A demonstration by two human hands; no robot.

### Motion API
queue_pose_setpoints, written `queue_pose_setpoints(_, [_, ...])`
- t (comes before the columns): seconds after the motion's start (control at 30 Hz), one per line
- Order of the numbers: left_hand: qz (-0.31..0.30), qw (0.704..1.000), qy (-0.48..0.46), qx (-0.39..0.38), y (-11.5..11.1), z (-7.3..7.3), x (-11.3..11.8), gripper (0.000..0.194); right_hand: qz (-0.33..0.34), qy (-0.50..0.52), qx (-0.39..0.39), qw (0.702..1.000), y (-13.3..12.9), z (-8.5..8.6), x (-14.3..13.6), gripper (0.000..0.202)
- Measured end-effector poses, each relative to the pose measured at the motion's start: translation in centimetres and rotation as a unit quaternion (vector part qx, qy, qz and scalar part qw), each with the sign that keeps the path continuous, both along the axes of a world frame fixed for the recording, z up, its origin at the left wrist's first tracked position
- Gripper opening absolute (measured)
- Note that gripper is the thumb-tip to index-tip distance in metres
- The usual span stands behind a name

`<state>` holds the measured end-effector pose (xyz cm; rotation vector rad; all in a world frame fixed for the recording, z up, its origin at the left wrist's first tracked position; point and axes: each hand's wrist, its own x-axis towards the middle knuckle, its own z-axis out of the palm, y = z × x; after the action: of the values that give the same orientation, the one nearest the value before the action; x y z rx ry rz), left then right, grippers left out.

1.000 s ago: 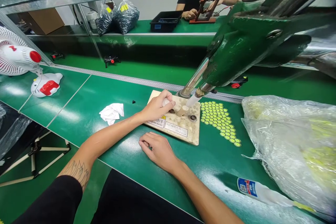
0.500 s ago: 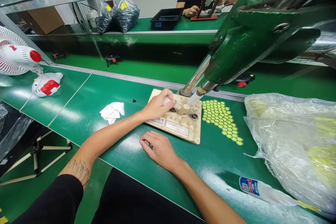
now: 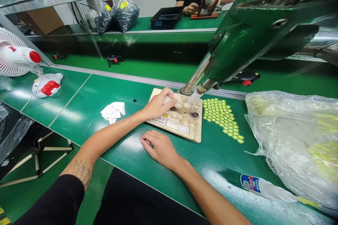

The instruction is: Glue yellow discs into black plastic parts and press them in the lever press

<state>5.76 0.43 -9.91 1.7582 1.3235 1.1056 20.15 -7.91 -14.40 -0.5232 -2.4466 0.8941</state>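
- Whitish piece (image 3: 167, 100): at left side of base plate (image 3: 195, 128), gripped by left hand (image 3: 160, 104); seating hidden.
- Pale post (image 3: 184, 108): mid-plate, press rod (image 3: 194, 97) close by; contact unclear.
- Right hand (image 3: 160, 147): loosely curled on bench; can't tell if holding anything.
- Discs (image 3: 220, 115): grouped right of plate; done or pending, can't tell.
- Bag (image 3: 287, 130): yellow-green contents, count left unclear.
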Motion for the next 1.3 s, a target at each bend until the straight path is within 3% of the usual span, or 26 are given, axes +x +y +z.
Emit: queue_pose_setpoints(1.3, [-0.006,1.0,-0.008,-0.007,-0.03,0.27,0.06,0.021,0.002,-0.01,-0.002,1.0,0.06,0.15,0.0,0.018])
